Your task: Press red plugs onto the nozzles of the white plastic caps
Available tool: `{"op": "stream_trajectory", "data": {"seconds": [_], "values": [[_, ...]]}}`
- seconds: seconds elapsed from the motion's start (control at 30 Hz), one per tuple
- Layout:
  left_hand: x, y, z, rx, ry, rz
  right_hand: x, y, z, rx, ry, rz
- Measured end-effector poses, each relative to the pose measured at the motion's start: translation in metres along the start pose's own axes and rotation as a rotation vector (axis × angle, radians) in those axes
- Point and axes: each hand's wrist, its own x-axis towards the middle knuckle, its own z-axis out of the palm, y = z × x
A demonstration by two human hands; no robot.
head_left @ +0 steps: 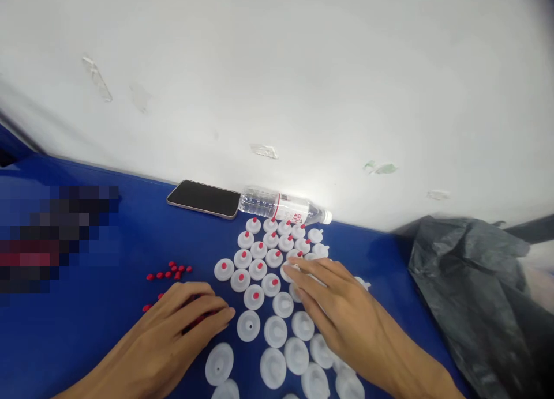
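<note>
The worktop (pixel 142 232)'s near edge is out of view; nearest are plain discs (pixel 273 368), without red caps, running down to the bottom of the view. The left hand (pixel 184 318) is curled low over loose red caps (pixel 174 269), some showing between its fingers; whether it grips any, I cannot tell. The right hand (pixel 341 298) has its fingertips at a disc among the group, but its hold is hidden too. Beyond, capped discs (pixel 240 280) fill the ranks toward the far edge.

The step in hand looks like putting caps on discs; a further one would call for a single cap pinched and lined up with a nozzle. The tight spacing makes nudging neighbours the risk.

Room to move shows left of the caps and, more narrowly, between right hand and bag (pixel 441 272) at the right. At the far edge, a phone (pixel 203 198) and bottle (pixel 259 203) lie before the wall (pixel 277 70).
</note>
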Motion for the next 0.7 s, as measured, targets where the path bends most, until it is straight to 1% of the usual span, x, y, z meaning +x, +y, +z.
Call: {"op": "stream_trajectory", "data": {"seconds": [0.07,0.1,0.23,0.3,0.4,0.47,0.6,0.7], "values": [[0.002,0.008,0.000,-0.039,-0.025,-0.089,0.001,-0.001,0.002,0.019,0.020,0.005],[0.003,0.010,0.000,-0.042,-0.033,-0.102,0.001,-0.001,0.002,0.028,0.027,0.006],[0.005,0.012,-0.002,-0.005,-0.063,-0.127,0.002,0.001,-0.001,0.045,0.032,0.013],[0.003,0.009,-0.003,0.017,-0.067,-0.137,0.002,0.003,-0.005,0.040,0.038,0.047],[0.002,0.007,-0.003,0.046,-0.050,-0.100,0.003,0.006,-0.008,-0.021,0.055,0.110],[0.003,0.007,-0.004,0.051,-0.054,-0.092,0.004,0.007,-0.005,-0.072,0.039,0.118],[0.008,0.010,-0.007,0.021,-0.076,-0.159,0.006,0.007,0.004,-0.093,0.004,0.100],[0.009,0.009,-0.007,0.012,-0.057,-0.185,0.005,0.008,0.002,-0.054,0.079,0.087]]}}
